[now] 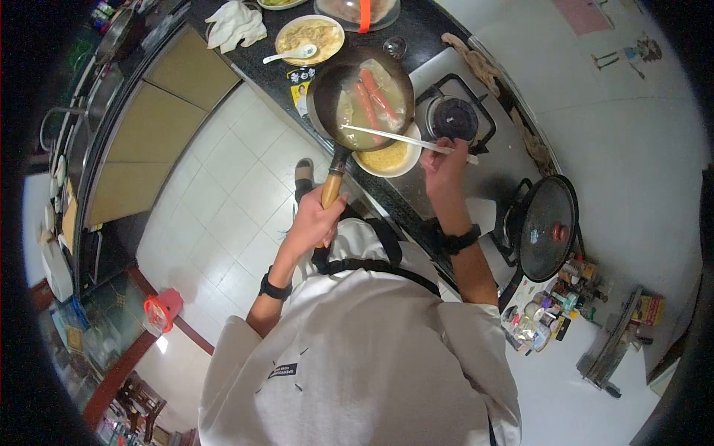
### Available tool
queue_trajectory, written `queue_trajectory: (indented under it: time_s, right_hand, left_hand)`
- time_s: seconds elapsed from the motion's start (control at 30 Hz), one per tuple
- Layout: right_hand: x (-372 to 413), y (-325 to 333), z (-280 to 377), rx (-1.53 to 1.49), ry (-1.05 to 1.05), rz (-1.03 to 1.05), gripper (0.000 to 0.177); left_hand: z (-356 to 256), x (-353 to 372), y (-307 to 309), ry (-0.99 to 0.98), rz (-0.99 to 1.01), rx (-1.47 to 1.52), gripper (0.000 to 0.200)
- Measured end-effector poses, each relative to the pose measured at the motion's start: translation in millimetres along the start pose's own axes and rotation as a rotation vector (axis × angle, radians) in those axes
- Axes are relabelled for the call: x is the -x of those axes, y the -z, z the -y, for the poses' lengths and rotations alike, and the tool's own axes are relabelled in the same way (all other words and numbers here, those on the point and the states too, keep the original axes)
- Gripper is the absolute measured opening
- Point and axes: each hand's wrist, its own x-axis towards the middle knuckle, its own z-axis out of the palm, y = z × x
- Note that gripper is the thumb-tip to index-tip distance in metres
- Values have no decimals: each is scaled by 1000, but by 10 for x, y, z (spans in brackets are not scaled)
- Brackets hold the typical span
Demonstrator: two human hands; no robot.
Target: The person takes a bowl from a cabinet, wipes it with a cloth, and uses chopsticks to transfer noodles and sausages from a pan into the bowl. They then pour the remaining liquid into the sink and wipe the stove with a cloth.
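My left hand [320, 221] is wrapped round the wooden handle [332, 187] of a dark pan [321, 104]. Two reddish sausage-like pieces [368, 100] lie in the pan on a pale, wet-looking layer. White chopsticks [405, 138] are in my right hand [444, 165], their tips over the pan's near part. Partly beneath the pan is a white bowl [409, 160] holding something yellow and crumbly. A plate of pale food [309, 37] with a white spoon [301, 52] stands beyond the pan.
The gas burner [454, 119] stands bare right of the pan. Farther right is a lidded black pan [549, 227], with jars and bottles [543, 312] nearby. A white cloth [235, 26] lies on the dark counter [260, 74]. A red bin [163, 307] stands on the tiled floor.
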Motion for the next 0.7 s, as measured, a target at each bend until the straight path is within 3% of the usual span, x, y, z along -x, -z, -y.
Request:
queue_trajectory:
  time_s: [0.13, 0.2, 0.53, 0.6, 0.7]
  right_hand:
    - [49, -185, 147, 33, 229, -78, 49]
    - [229, -275, 312, 298, 396, 38, 54]
    - [255, -644, 382, 763, 379, 216, 59]
    - [156, -684, 305, 872, 519, 274, 59]
    - [94, -795, 345, 811, 450, 284, 55]
  left_hand:
    - [-32, 9, -6, 4, -10, -7, 18]
    - [-4, 59, -3, 24, -10, -14, 18]
    - [-25, -22, 31, 17, -14, -35, 18]
    - [-41, -20, 27, 15, -13, -35, 18]
    - [-34, -34, 23, 14, -14, -35, 19]
